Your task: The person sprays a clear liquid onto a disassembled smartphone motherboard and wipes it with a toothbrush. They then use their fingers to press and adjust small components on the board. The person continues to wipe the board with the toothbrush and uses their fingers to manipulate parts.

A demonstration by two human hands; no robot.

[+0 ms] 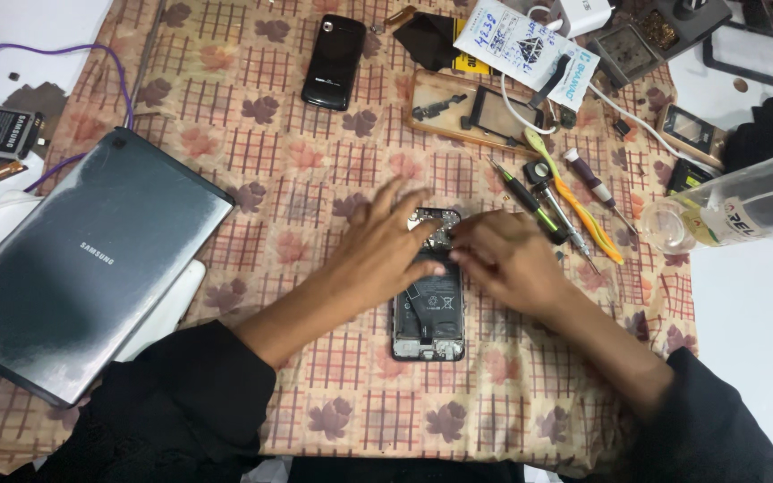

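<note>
Light is even and fairly bright, prob from overhead; shadows soft and short, tucked just under the left hand (386, 250) and right hand (507, 264) on the checked cloth (315, 143). Left of the hands, the grey tablet (82, 268) shows a pale streaky sheen across its back. White surface far right of the cloth is near blown out. Fingertips above the opened phone (428, 309) are motion-blurred. Clear bottle (744, 210) at right edge is soft w/ glare. Black sleeves lose all detail
</note>
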